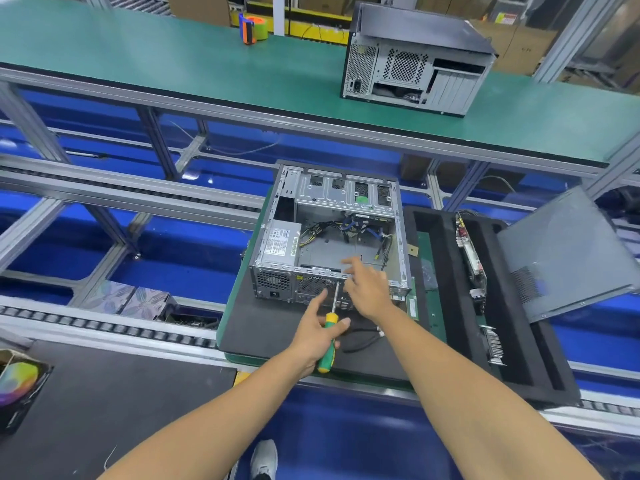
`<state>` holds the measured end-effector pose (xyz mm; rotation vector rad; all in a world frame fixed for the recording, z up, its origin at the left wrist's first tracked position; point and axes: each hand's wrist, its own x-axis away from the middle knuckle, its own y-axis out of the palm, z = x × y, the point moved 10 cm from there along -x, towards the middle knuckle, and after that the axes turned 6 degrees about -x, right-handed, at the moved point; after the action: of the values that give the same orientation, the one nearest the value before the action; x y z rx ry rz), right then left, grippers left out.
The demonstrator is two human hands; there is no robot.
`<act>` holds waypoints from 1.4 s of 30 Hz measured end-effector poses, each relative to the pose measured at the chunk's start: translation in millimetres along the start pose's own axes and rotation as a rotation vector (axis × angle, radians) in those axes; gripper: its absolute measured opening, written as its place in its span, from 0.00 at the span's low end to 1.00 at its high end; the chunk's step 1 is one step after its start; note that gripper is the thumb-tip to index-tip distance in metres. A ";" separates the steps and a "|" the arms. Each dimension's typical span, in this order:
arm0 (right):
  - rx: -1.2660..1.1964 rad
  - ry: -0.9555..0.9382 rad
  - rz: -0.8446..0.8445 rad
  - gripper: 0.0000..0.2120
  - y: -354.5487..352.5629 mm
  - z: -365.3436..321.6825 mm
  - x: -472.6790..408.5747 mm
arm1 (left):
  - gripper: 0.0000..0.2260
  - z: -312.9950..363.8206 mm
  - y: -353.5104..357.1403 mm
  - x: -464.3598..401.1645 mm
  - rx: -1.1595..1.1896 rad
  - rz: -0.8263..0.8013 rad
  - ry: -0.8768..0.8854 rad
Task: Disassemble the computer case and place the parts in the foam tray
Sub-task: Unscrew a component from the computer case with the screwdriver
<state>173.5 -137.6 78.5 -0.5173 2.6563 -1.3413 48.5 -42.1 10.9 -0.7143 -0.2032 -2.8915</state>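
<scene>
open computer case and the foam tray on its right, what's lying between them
In the head view, between the open computer case and the foam tray lies a strip of green mat holding a small tan square piece and a clear plastic bag.

Two bare forearms reached forward. The left hand [317,332] gripped a screwdriver [329,341] handle, index finger extended; the right hand [367,285] spread open, fingers loose.

Green-and-yellow screwdriver [328,344], black foam tray [450,271], green shelf [173,64].
</scene>
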 end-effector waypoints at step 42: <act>-1.524 0.876 0.316 0.10 78.3 10.3 45.5 | 0.12 -28.6 -19.8 42.0 0.106 0.334 -0.048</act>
<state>114.4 -118.5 11.8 0.5882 3.6718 1.0225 -4.7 -32.5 3.7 -0.7221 -0.2184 -2.5296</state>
